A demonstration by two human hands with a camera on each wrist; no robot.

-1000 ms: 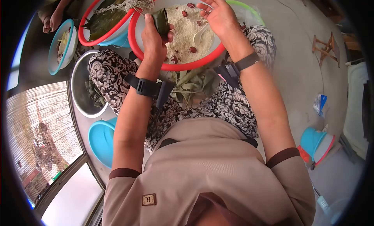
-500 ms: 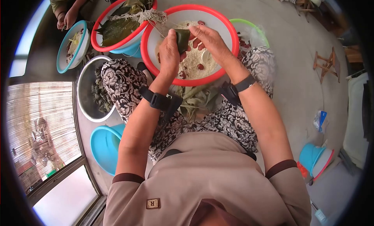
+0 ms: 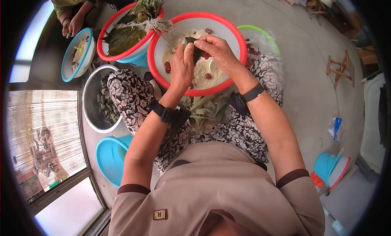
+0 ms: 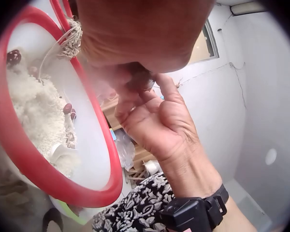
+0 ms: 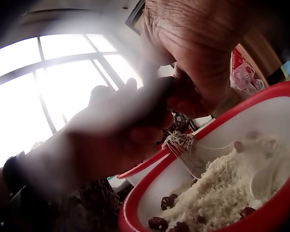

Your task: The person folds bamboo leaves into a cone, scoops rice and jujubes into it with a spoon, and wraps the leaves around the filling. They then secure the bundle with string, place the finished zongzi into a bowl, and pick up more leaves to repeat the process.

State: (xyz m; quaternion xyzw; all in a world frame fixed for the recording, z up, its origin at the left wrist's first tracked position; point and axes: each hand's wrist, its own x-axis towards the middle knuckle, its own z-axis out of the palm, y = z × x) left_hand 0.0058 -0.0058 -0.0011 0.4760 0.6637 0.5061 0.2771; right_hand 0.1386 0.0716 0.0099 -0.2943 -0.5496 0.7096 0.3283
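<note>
In the head view a dark green leaf wrap (image 3: 197, 53) is between the two hands, above a red-rimmed basin (image 3: 154, 69) of white rice with red dates. The left hand (image 3: 183, 67) grips the wrap from the left, thumb up along its side. The right hand (image 3: 220, 55) pinches its top edge from the right. In the right wrist view the wrap (image 5: 157, 99) is dark and blurred. The left wrist view shows the right hand (image 4: 159, 121) facing the left, with the wrap mostly hidden. A white spoon (image 3: 213, 65) lies in the rice (image 3: 201, 79).
Another red-rimmed basin (image 3: 106, 53) holds leaves and a bundle of string (image 3: 157, 24). To the left are a metal basin (image 3: 84, 93) with wrapped bundles, a blue bucket (image 3: 110, 154) and another person's hands (image 3: 73, 26). A green-rimmed basin (image 3: 273, 40) stands right of the rice.
The right hand has come down and left from its raised position to the wrap and now pinches its top. The left hand keeps its grip. The view has shifted, with the basins lower in the picture.
</note>
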